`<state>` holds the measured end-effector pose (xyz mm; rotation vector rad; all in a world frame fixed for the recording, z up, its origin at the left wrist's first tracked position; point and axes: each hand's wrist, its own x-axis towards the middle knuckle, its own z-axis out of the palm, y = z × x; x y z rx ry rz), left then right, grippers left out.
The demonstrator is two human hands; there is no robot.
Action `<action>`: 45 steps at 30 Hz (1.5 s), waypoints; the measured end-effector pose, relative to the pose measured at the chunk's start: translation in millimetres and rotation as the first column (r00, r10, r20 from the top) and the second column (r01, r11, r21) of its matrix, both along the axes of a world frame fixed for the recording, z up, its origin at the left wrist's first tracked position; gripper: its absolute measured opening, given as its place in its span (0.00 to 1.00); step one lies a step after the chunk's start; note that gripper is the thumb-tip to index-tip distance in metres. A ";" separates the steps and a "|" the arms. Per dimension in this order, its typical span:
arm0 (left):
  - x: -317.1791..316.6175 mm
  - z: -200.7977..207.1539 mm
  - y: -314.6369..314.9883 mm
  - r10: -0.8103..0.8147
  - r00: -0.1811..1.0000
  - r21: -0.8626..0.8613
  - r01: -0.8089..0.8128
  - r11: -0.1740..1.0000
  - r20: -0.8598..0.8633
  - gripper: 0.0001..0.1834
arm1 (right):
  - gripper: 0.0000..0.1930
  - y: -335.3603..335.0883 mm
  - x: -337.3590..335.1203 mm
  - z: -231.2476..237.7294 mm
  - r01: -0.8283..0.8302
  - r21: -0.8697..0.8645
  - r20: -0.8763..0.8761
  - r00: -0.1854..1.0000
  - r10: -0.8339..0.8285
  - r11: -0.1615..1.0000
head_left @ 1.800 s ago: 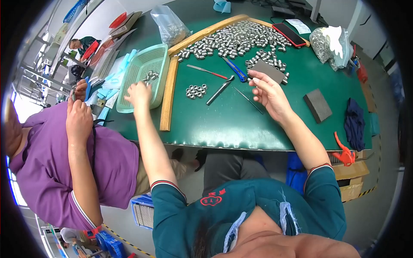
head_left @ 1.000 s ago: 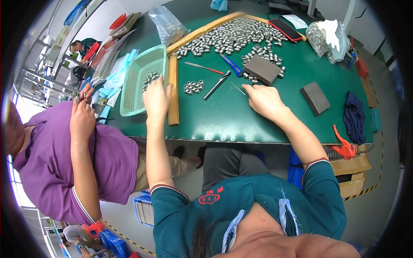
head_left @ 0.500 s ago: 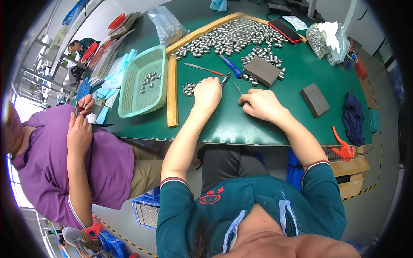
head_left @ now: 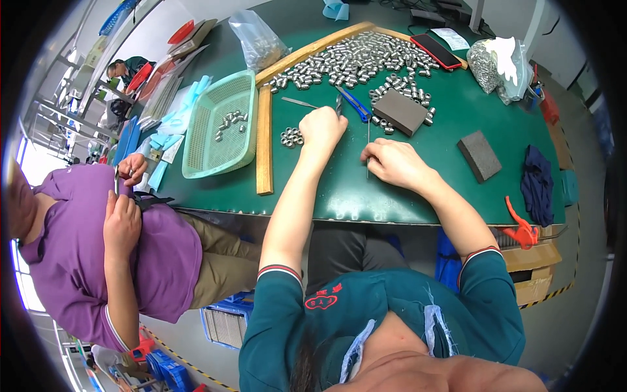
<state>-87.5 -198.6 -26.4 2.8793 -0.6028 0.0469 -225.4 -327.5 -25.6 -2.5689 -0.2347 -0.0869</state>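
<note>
The left hand (head_left: 322, 127) has its grip clamped on one fluted bit (head_left: 339, 104), mostly hidden; the right hand (head_left: 396, 162) clamps one thin rod (head_left: 368, 132), both over the table (head_left: 353, 199). Two blocks (head_left: 400, 112) lie nearby; heaped metal sleeves (head_left: 359, 59) overlap beyond counting.

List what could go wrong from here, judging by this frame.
1. The left hand is close beside a cluster of loose rings; a sideways brush might scatter them.
2. The drill bit in that hand and the rod in the right hand both point up near the knife; either might knock it.
3. The block appears to rest on loose metal parts, so a bump could make it slide.
</note>
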 end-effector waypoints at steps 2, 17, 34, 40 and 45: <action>11.4 2.5 -6.5 0.049 0.997 0.012 -0.048 0.999 -0.060 0.18 | 0.09 1.0 0.4 -3.8 -0.015 0.019 0.038 0.999 0.014 1.000; 21.9 23.5 45.2 0.085 0.985 -0.176 -0.057 0.983 0.151 0.27 | 0.06 7.5 8.1 -3.3 0.014 0.198 0.385 0.918 -0.091 0.980; -241.9 -174.6 240.5 0.279 0.814 0.270 -0.157 0.950 -0.510 0.27 | 0.14 10.2 13.5 -0.8 -0.028 0.416 0.444 0.878 -0.176 0.909; -210.4 -76.3 227.3 -0.363 0.412 -0.481 -0.233 0.845 -0.836 0.35 | 0.15 -1.7 10.4 -8.4 0.015 0.428 0.366 0.911 -0.189 0.904; -135.2 5.4 181.0 -0.493 0.765 -0.862 -0.157 0.483 -0.416 0.15 | 0.14 -4.9 9.6 -7.8 0.016 0.369 0.395 0.903 -0.172 0.929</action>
